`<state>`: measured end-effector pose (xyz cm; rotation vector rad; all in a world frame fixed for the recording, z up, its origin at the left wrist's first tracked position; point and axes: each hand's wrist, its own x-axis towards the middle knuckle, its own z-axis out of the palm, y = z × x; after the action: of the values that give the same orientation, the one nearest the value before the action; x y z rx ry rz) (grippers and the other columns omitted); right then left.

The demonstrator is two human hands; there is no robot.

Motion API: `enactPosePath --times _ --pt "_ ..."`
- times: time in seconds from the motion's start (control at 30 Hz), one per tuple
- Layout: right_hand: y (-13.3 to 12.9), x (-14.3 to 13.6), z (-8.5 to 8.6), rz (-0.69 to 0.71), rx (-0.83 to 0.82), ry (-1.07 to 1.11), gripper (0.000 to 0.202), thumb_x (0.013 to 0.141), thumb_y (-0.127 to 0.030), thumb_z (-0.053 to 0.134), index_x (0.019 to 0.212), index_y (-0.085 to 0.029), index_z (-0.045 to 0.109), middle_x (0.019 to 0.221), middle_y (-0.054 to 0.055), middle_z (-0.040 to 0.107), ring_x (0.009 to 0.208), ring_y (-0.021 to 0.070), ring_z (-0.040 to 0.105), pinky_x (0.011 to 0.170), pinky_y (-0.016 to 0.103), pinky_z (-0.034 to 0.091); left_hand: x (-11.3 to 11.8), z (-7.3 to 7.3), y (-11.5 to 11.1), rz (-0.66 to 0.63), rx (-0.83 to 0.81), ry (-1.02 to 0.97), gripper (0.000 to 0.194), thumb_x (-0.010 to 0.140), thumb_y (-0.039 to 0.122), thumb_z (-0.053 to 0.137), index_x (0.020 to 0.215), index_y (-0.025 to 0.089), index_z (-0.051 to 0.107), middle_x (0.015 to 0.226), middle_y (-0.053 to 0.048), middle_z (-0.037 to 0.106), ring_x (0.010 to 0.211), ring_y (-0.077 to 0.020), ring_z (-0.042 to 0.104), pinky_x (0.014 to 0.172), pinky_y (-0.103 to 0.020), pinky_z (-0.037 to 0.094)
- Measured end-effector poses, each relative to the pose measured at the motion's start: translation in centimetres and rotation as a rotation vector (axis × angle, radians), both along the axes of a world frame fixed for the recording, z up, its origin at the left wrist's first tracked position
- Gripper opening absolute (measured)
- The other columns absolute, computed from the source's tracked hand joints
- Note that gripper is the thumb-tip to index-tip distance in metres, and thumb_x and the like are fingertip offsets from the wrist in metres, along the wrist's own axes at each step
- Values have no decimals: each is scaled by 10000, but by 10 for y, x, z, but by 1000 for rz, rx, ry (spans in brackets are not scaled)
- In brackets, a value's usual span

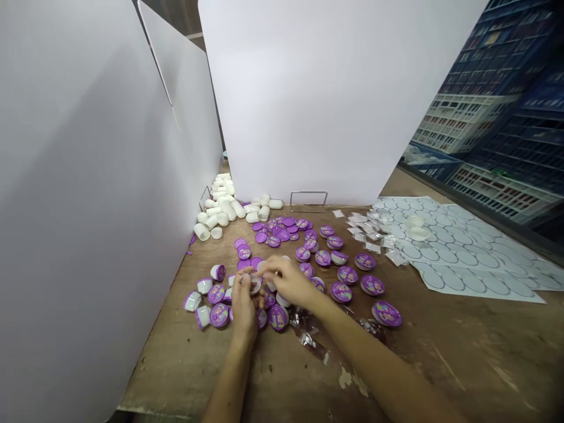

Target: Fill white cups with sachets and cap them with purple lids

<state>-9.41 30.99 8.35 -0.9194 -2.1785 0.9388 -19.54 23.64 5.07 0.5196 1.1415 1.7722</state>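
Note:
My left hand [247, 296] is wrapped round a small clear-white cup [255, 284], its opening facing up. Just right of the cup, my right hand [286, 281] has its fingers bent and drawn together; a whitish piece shows beneath them, but whether they grip it is unclear. Around both hands lie white cups with purple printed lids, such as a lidded cup [278, 317] below them and another [219, 315] to the left. Loose purple lids [282, 234] are spread behind the hands.
White cups [226, 207] are heaped at the back left by upright white panels [304, 100]. Small clear packets [372, 229] and sheets with circle outlines [467, 252] lie at the right. Clear wrappers [312, 345] sit near my right forearm on the wooden table [185, 376]. Stacked crates [462, 117] stand beyond.

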Motion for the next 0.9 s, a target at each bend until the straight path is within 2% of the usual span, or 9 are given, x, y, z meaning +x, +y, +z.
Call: enactPosePath --times 0.1,0.17,0.27,0.37,0.43,0.5,0.6,0.73,0.9 --pt "32 -22 10 -125 6 -376 231 890 -141 494 992 -169 699 1015 84 719 990 194 648 879 300 465 -22 6 2 100 3 -2 401 678 328 694 1027 184 561 677 47 567 446 -78 491 327 -159 308" --pt "49 -43 10 -137 -21 -577 191 815 -161 622 985 -124 700 1012 141 725 1004 249 659 869 329 471 -29 10 3 119 3 -6 399 644 273 682 1014 176 570 706 37 584 438 -66 480 316 -148 288" --pt "64 -69 0 -122 -88 -676 285 624 -97 776 902 -101 714 917 167 738 925 282 687 793 320 498 -31 12 5 129 -7 -13 358 610 252 668 947 170 575 727 25 602 412 -55 462 294 -139 247" --pt "73 -77 -6 -139 -122 -691 312 567 -63 802 860 -127 713 841 138 740 826 256 698 703 283 503 -32 9 6 130 -12 -31 304 597 257 652 876 167 571 700 23 602 390 -58 455 283 -141 225" --pt "74 -72 -3 -164 -113 -651 281 609 -77 783 874 -128 703 854 140 735 814 249 694 678 277 498 -33 7 7 124 -30 -42 294 597 255 638 869 163 573 704 12 616 396 -69 480 290 -147 241" --pt "67 -62 3 -206 -75 -585 235 731 -136 715 963 -132 678 941 138 726 874 238 685 708 277 495 -34 6 9 117 -62 -53 316 604 254 635 899 155 580 743 -10 641 427 -84 523 312 -161 291" --pt "40 -42 4 -178 48 -333 203 891 -186 544 1075 -181 628 1002 79 712 914 185 668 771 267 491 -29 8 11 98 -76 -51 393 636 263 650 1006 160 568 769 -8 653 466 -91 548 374 -180 360" --pt "-6 -19 -15 61 333 186 282 913 -127 453 1094 -212 653 1048 70 718 1015 198 659 893 348 513 -13 13 14 64 -63 -46 449 694 300 659 1106 191 515 666 52 597 466 -74 500 453 -184 385" --pt "-33 -3 -31 -60 390 382 336 920 -116 451 1170 -233 643 1158 85 695 1117 208 620 959 425 518 4 21 13 22 -28 -148 447 673 259 679 1086 196 519 776 22 630 656 -98 593 601 -194 441"
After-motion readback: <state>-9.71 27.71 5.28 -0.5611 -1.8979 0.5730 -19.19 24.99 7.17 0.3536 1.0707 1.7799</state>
